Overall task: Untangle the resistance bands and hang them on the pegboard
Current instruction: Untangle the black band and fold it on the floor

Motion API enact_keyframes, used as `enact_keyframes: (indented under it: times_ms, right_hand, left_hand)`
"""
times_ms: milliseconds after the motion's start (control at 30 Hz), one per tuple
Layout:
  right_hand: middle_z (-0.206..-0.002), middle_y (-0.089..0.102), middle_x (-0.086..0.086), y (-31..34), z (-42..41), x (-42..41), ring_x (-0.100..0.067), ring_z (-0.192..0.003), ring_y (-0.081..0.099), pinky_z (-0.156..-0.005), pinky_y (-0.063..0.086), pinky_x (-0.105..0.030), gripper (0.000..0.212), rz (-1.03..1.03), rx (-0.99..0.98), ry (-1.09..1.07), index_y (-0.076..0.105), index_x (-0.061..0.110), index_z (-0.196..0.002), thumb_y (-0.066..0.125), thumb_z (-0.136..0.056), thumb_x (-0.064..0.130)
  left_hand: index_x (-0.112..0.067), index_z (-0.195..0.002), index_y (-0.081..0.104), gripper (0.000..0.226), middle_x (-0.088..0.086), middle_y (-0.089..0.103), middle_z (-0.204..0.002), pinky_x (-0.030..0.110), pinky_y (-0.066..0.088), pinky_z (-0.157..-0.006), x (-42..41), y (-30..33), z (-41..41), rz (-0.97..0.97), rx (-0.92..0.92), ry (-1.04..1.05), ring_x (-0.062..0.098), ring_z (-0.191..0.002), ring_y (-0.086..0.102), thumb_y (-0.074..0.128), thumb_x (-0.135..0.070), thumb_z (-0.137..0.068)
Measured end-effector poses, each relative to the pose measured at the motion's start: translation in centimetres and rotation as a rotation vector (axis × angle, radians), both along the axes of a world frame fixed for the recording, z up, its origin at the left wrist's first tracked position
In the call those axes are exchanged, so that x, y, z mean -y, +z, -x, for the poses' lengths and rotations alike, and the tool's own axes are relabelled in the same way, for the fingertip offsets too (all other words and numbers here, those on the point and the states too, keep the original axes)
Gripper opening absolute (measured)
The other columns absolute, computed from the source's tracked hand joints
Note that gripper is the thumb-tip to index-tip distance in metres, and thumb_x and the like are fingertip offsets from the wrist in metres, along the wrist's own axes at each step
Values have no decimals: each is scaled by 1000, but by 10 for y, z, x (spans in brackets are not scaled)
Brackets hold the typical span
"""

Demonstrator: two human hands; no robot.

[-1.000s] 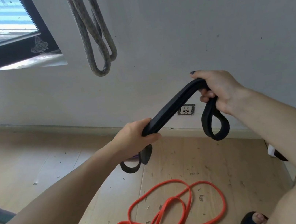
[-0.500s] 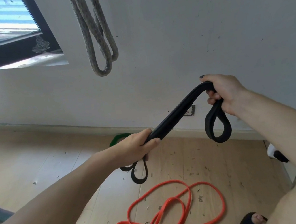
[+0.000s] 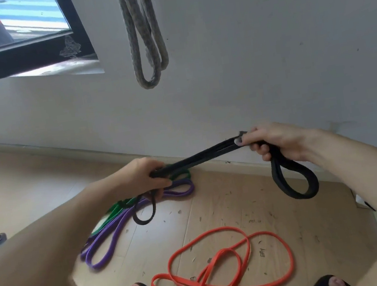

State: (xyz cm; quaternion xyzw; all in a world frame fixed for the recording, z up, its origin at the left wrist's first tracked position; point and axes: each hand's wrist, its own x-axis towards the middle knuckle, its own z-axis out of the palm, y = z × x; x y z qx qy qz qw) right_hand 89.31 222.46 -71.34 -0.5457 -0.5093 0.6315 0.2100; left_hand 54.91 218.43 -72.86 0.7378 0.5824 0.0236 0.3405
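Black resistance band point(image 3: 199, 157) stretches between my fists above the wooden floor point(image 3: 217, 212), left hand point(image 3: 144, 176) and right hand point(image 3: 277, 140) clenched around it; I should keep its strands flat, untwisted.

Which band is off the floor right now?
The black band, stretched between the left hand and right hand. The orange band, purple band and green band lie on the floor.
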Motion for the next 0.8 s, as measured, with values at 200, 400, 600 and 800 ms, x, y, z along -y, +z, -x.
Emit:
enact_keyframes:
  times_ms: [200,400,600,800]
  right_hand:
    - [-55,49,5,-33,51,12,-10,-49,43,-51,37,-24,21,6,313,395,58,5,-108,69,-91,3]
    - [-61,48,-4,-80,126,-21,-13,-49,43,-47,38,-24,8,7,298,443,56,4,-91,63,-89,0]
    - [-73,61,-10,-181,174,-52,-15,-59,62,-57,51,-28,6,104,406,589,64,5,-89,69,-88,4]
    - [-82,76,-11,-276,202,-83,-17,-69,67,-71,54,-32,13,-63,645,710,72,16,-90,76,-87,28]
  left_hand:
    - [-30,-79,63,20,-2,76,-69,22,55,-61,-1,-4,69,20,-124,-1,15,-64,74,69,-29,-98]
    - [-25,-82,65,17,-2,73,-66,16,47,-54,18,-50,132,108,-107,138,10,-60,70,68,-30,-98]
    - [-23,-86,60,23,1,71,-68,24,46,-56,40,-163,168,234,-85,158,12,-59,66,64,-41,-99]
    - [-28,-88,51,21,2,68,-80,34,57,-67,36,-255,176,294,-101,182,11,-67,70,55,-42,-103]
